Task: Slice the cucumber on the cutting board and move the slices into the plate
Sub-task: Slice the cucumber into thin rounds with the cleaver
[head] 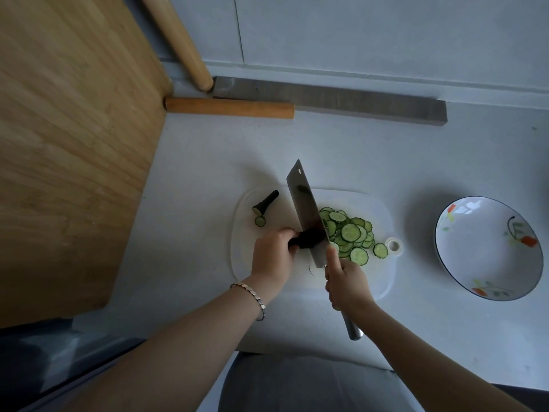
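Observation:
A white cutting board (383, 281) lies on the pale counter. My left hand (271, 257) grips the short dark remaining piece of cucumber (306, 238) on the board. My right hand (346, 282) holds the cleaver (307, 214) by its metal handle, with the blade standing against the cucumber's cut end. A heap of thin green slices (352, 233) lies right of the blade. A cut-off cucumber end (265, 203) and one loose slice (260, 221) sit at the board's far left. The white flowered plate (487, 248) stands to the right of the board with nothing in it.
A large wooden board (68, 144) leans at the left. A rolling pin (230, 107) and a grey bar (341, 99) lie along the back wall, and a second wooden pin (178, 40) leans there. A small white ring (394, 244) sits by the slices.

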Demonstrator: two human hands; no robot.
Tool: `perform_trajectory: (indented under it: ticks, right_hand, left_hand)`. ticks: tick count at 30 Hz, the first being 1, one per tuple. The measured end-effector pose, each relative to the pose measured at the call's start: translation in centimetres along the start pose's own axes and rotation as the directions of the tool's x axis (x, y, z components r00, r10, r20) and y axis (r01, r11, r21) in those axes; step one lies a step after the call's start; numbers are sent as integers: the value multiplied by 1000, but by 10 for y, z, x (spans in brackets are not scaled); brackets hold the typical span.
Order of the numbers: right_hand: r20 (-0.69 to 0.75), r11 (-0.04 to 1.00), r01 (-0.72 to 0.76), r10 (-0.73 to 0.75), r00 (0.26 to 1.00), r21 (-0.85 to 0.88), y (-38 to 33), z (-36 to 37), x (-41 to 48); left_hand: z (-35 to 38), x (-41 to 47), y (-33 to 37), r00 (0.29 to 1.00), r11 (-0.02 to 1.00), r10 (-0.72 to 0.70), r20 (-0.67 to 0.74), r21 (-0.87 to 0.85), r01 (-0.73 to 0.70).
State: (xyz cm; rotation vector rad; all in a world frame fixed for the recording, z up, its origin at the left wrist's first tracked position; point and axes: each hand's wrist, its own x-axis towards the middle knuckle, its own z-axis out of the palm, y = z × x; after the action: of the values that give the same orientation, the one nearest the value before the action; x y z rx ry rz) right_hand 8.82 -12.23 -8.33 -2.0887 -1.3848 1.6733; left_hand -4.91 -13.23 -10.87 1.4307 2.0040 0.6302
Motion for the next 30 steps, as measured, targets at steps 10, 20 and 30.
perform_trajectory:
  ticks: [10, 20, 30]
  right_hand:
    - [60, 995, -22, 17, 998, 95, -9, -24, -16]
    - [69, 998, -7, 3, 998, 60, -10, -23, -21]
    - [57, 999, 41, -41, 998, -2, -9, -20, -16]
  left_hand:
    - [0, 1, -1, 999, 999, -38, -9, -12, 38]
    - [-1, 1, 0, 1000, 1000, -5, -28, -14, 4]
    - [-1, 1, 2, 999, 1000, 0, -43, 4, 1]
